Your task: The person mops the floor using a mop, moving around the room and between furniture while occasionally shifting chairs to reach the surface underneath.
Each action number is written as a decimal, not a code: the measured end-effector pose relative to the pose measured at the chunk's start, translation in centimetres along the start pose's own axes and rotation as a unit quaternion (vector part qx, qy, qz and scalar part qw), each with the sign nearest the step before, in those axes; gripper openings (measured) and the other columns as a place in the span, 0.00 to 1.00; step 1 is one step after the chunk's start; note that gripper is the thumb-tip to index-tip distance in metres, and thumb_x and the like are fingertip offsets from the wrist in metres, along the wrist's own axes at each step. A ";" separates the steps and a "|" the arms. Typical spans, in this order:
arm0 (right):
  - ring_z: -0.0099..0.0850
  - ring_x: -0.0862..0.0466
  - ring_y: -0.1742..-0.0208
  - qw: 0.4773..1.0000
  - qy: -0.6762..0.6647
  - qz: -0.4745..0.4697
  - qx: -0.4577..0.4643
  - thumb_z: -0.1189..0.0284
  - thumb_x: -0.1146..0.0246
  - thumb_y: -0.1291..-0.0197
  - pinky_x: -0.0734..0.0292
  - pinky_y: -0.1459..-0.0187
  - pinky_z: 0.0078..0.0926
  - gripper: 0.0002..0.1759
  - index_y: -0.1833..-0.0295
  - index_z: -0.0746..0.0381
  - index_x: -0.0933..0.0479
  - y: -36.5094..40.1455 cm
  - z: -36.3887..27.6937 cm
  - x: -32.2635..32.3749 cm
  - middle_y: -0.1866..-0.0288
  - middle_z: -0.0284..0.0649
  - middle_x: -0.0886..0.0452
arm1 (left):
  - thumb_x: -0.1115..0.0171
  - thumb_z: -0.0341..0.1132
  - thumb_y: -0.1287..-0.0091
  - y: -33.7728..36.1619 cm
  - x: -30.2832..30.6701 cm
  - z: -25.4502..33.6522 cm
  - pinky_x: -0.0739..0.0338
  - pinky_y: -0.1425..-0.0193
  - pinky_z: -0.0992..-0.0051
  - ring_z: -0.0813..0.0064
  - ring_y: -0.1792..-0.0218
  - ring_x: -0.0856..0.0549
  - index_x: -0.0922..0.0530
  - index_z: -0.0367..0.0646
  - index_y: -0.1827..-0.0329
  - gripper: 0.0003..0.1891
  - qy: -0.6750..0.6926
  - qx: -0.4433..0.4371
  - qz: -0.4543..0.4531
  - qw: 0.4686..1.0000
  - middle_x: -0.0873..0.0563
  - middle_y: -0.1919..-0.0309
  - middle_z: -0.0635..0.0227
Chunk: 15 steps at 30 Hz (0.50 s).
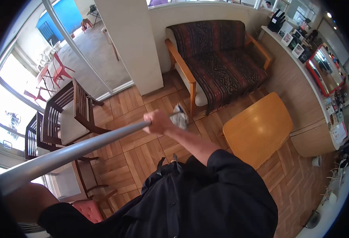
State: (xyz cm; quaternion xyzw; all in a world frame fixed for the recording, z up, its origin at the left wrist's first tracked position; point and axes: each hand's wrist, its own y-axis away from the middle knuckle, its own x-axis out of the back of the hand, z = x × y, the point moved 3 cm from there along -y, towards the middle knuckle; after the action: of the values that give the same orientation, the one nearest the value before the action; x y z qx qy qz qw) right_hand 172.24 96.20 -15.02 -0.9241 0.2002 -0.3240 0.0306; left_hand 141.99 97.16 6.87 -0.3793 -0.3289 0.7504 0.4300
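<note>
My right hand (157,122) is closed around the lower visible part of a grey metal pole (79,151). The pole runs from the left edge to the middle of the view. Just beyond this hand, a greyish mop head (179,119) rests on the wooden floor (138,162). My left forearm comes in at the lower left, under the thick near end of the pole; my left hand itself is not visible.
A sofa with a patterned cover (222,65) stands ahead, beside a low wooden table (259,129). Dark wooden chairs (69,117) are at the left near glass doors. A curved counter (301,75) lines the right, with a pillar (137,47) ahead.
</note>
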 end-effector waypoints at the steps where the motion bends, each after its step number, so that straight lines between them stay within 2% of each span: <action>1: 0.49 0.17 0.71 0.999 0.004 0.027 0.024 0.58 0.28 0.54 0.26 0.70 0.44 0.17 0.75 0.59 0.24 -2.2 1.6 0.2 0.76 0.47 0.20 | 0.47 0.43 0.24 -0.1 0.2 -1.0 0.26 0.78 0.73 0.78 0.81 0.25 0.31 0.46 0.68 0.14 -0.011 -0.003 0.009 1.000 0.27 0.77 0.70; 4: 0.48 0.19 0.71 0.997 0.030 0.067 0.031 0.59 0.28 0.50 0.26 0.69 0.44 0.20 0.75 0.61 0.27 -7.0 5.5 1.2 0.76 0.47 0.21 | 0.46 0.42 0.25 -0.1 0.5 -3.5 0.26 0.78 0.73 0.78 0.81 0.25 0.31 0.46 0.69 0.14 -0.054 -0.007 0.045 0.997 0.27 0.78 0.70; 7: 0.47 0.22 0.69 0.996 -0.009 0.073 0.060 0.62 0.29 0.44 0.27 0.66 0.43 0.20 0.75 0.63 0.30 -10.1 11.2 0.9 0.76 0.45 0.24 | 0.46 0.41 0.25 -0.5 0.2 -6.0 0.26 0.78 0.73 0.78 0.81 0.25 0.31 0.47 0.69 0.14 -0.107 -0.009 0.080 0.991 0.27 0.78 0.70; 8: 0.46 0.24 0.68 0.995 -0.022 0.067 0.065 0.66 0.30 0.42 0.28 0.64 0.44 0.19 0.74 0.64 0.31 -10.6 13.0 0.7 0.74 0.44 0.27 | 0.46 0.41 0.25 -0.7 0.0 -6.8 0.26 0.78 0.73 0.78 0.81 0.25 0.31 0.47 0.70 0.14 -0.124 -0.009 0.090 0.988 0.27 0.78 0.70; 12: 0.48 0.22 0.65 0.993 -0.037 0.100 0.044 0.65 0.29 0.44 0.26 0.63 0.44 0.18 0.72 0.63 0.31 -10.5 20.6 0.7 0.72 0.45 0.28 | 0.46 0.40 0.25 -2.0 -1.4 -10.3 0.26 0.78 0.73 0.78 0.82 0.25 0.31 0.47 0.70 0.13 -0.193 -0.013 0.137 0.971 0.27 0.79 0.71; 15: 0.48 0.21 0.62 0.999 -0.029 0.027 0.002 0.65 0.29 0.44 0.25 0.61 0.45 0.17 0.69 0.62 0.31 -9.8 26.7 0.1 0.70 0.45 0.27 | 0.46 0.40 0.26 -2.9 -2.3 -12.5 0.26 0.78 0.73 0.78 0.82 0.25 0.32 0.47 0.71 0.13 -0.235 -0.007 0.163 0.958 0.27 0.79 0.71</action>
State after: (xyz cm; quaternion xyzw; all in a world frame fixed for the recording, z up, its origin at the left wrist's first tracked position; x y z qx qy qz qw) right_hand 192.06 103.21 -34.13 -0.9273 0.2235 -0.2965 0.0475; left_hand 154.58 98.42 3.76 -0.2442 -0.3597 0.8759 0.2093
